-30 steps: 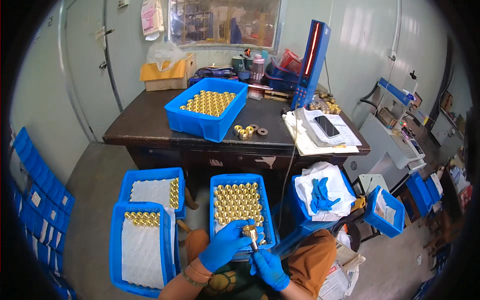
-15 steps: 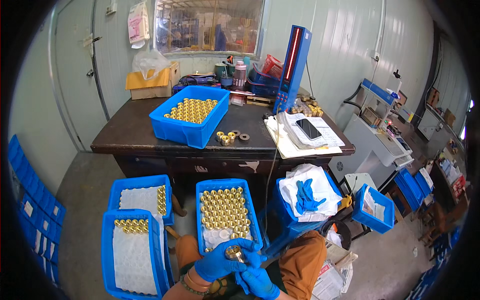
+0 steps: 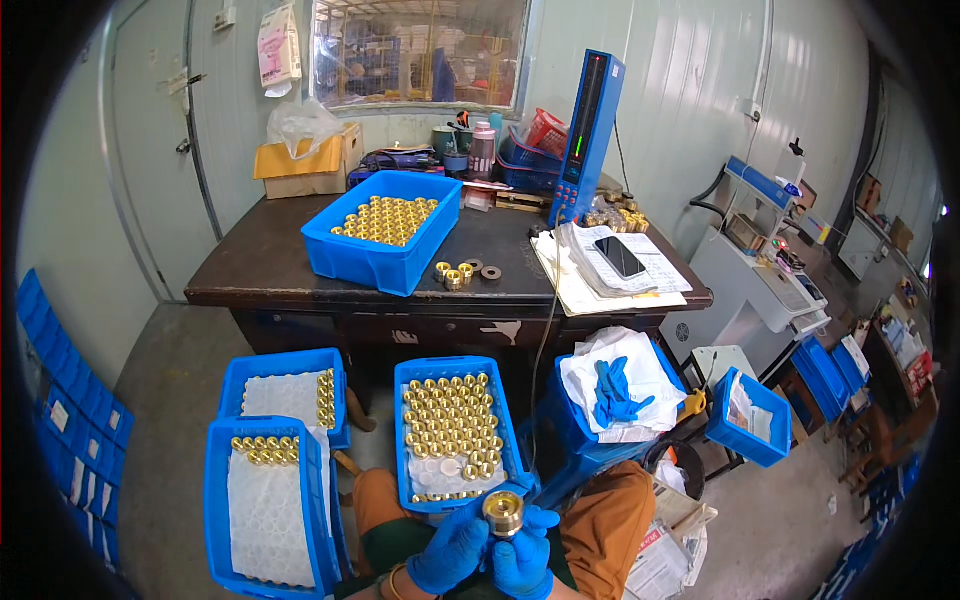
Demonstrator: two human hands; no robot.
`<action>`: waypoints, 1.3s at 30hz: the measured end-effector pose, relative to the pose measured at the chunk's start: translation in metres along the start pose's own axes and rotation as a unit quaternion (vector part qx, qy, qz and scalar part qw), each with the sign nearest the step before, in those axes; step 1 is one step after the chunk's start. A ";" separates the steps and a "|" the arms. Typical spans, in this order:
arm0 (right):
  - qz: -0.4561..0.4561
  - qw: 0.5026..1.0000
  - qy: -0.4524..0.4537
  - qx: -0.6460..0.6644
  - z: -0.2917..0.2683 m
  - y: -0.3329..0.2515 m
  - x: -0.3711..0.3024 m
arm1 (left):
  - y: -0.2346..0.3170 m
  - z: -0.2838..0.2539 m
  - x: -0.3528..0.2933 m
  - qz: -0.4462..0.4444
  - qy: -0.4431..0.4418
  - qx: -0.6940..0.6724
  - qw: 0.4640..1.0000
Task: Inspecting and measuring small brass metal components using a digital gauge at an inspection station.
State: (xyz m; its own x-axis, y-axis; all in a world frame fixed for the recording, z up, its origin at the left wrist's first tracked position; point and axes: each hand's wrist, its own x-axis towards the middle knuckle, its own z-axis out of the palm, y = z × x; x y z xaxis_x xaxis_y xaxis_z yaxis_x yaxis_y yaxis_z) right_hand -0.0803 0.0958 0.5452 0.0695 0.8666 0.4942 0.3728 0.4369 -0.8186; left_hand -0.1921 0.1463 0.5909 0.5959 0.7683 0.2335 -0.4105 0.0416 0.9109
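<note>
Both grips (image 3: 487, 548) around brass fitting (image 3: 503, 513)

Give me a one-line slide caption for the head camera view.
Two blue-gloved hands, left hand and right hand, hold a brass fitting above a blue bin of brass fittings.

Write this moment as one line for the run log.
left hand: holds brass fitting | right hand: holds same fitting | below: blue tray of brass fittings on lap | gloves: blue
</note>
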 end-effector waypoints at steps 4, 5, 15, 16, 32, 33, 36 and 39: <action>0.047 0.999 0.006 0.010 -0.003 -0.009 0.002 | 0.011 0.014 -0.006 -0.041 0.065 -0.060 0.995; 0.069 0.998 -0.003 -0.005 -0.003 -0.008 0.001 | 0.006 0.018 -0.005 0.020 0.116 -0.031 0.993; 0.046 0.994 0.061 0.080 0.010 -0.022 0.019 | -0.013 0.020 -0.006 0.055 0.146 -0.051 0.986; 0.046 0.994 0.060 0.080 0.011 -0.014 0.013 | -0.012 0.021 -0.005 0.055 0.146 -0.052 0.986; 0.154 0.985 -0.076 0.012 -0.013 0.019 0.021 | -0.001 0.023 0.030 0.078 0.148 -0.001 0.986; 0.140 0.988 -0.061 0.015 -0.015 0.022 0.026 | -0.003 0.025 0.038 0.088 0.149 -0.040 0.984; 0.117 0.992 -0.049 0.007 -0.032 0.028 0.046 | -0.007 0.030 0.066 0.105 0.146 -0.043 0.983; 0.038 0.998 0.019 -0.043 -0.042 0.038 0.070 | -0.010 0.022 0.092 0.047 0.117 -0.061 0.990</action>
State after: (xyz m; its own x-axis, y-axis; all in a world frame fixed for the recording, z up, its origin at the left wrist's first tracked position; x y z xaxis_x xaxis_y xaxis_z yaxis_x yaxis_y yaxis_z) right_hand -0.0225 0.1631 0.5604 0.1353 0.8860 0.4435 0.4427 0.3464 -0.8270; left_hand -0.1175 0.2026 0.6107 0.3811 0.8989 0.2163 -0.5447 0.0292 0.8381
